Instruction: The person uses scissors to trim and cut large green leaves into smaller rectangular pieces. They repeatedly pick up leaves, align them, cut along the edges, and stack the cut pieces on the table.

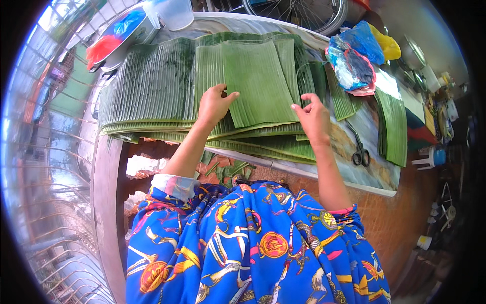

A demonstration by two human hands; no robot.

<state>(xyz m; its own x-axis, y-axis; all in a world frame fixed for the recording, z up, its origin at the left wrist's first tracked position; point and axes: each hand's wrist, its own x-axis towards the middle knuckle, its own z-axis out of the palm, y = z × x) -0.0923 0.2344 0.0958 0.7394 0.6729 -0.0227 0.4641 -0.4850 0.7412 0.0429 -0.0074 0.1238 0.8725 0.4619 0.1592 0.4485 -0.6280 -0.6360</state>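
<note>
A thick pile of long green banana leaves point(157, 81) is spread along the table. On top of it lies a lighter, cut rectangle of banana leaf point(258, 83), slightly askew. My left hand point(215, 105) is over the left edge of this piece, thumb and index finger apart. At its lower right corner my right hand point(314, 121) hovers, fingers bent but spread, with nothing seen between them. Whether either hand touches the leaf I cannot tell. Black-handled scissors point(360, 154) lie on the table to the right of my right hand.
The marble-patterned table point(372, 175) carries narrow leaf strips point(392, 129) at its right end. A pink basket with plastic bags point(354, 66) stands at the back right. A metal basin with coloured bags point(119, 43) is at the back left, beside wire mesh point(55, 167). A bicycle wheel point(298, 15) stands behind.
</note>
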